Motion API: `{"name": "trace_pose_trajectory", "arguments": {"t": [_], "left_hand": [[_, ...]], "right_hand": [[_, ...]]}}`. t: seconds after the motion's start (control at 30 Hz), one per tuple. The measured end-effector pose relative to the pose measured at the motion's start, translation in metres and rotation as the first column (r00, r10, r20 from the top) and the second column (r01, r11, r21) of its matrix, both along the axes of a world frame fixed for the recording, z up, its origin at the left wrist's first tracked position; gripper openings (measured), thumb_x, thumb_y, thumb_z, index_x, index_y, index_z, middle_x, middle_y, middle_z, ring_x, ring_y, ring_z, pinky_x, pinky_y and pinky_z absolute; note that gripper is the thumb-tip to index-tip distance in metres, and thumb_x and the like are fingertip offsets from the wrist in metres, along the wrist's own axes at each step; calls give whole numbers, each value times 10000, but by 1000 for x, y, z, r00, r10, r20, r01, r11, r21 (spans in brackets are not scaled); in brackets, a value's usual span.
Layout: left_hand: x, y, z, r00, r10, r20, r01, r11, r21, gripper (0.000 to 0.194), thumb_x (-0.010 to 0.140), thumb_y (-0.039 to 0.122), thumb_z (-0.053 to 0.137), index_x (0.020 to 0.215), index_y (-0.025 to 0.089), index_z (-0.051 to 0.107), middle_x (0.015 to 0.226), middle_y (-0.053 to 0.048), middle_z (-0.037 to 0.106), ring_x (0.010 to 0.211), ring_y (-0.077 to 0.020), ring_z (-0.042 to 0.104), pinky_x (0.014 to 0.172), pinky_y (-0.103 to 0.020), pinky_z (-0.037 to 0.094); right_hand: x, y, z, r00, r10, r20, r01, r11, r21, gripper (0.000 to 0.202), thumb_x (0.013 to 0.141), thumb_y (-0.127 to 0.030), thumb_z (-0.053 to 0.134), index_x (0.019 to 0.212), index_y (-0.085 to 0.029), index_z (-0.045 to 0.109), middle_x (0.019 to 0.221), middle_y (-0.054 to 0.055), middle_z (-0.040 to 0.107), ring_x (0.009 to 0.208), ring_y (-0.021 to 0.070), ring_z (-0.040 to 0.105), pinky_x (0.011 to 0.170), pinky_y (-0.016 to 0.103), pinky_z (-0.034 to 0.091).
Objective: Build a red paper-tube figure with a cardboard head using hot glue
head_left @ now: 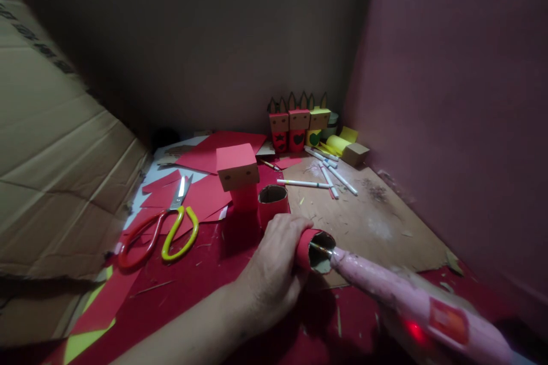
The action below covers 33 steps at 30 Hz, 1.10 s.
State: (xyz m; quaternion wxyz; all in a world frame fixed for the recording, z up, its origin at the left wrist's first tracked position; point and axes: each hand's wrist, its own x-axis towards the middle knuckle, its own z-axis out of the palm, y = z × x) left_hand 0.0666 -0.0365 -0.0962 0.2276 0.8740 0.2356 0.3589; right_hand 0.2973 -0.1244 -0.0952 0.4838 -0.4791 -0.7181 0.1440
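My left hand (280,265) is wrapped round a short red cardboard tube (303,249), whose open end faces right. The metal nozzle of a pink hot glue gun (398,288) points into that opening. A red light glows beside the gun's body. My right hand cannot be made out in the dark, blurred lower right. Just beyond my left hand stands a second red tube (273,208), upright. Left of it is a red figure with a box-shaped head (237,173).
Scissors (171,222) lie at the left by red paper (205,196). White markers (303,183) rest on a cardboard sheet (377,228). Three box-headed figures (298,128) stand at the back, near yellow paper (338,144). Cardboard (55,142) and a wall (449,96) border the sides.
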Motion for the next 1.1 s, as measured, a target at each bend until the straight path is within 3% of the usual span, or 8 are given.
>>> {"name": "trace_pose_trajectory", "arguments": {"t": [0.33, 0.73, 1.1], "left_hand": [[-1, 0, -1, 1000, 6, -8, -6, 1000, 7, 403, 783, 62, 501, 1154, 192, 415, 1033, -86, 506, 911, -222, 466, 811, -403, 442], [-1, 1, 0, 1000, 1, -11, -1, 1000, -2, 442, 754, 37, 509, 1153, 200, 412, 1031, -82, 511, 912, -226, 471, 812, -411, 442], [-1, 0, 0, 1000, 6, -15, -7, 1000, -20, 445, 756, 41, 533, 1154, 205, 420, 1041, -77, 504, 920, -222, 471, 824, -396, 442]], "right_hand": [[-2, 1, -2, 997, -58, -44, 61, 996, 60, 233, 808, -138, 598, 923, -278, 744, 766, 25, 706, 655, 224, 696, 463, 282, 590], [-10, 6, 5, 995, 97, -9, -97, 995, 13, 350, 832, -71, 517, 1031, -265, 728, 803, 19, 718, 750, 236, 722, 544, 263, 632], [-4, -3, -12, 999, 13, -30, -10, 997, 83, 234, 777, -146, 628, 940, -288, 718, 823, 13, 709, 810, 241, 711, 563, 276, 629]]}}
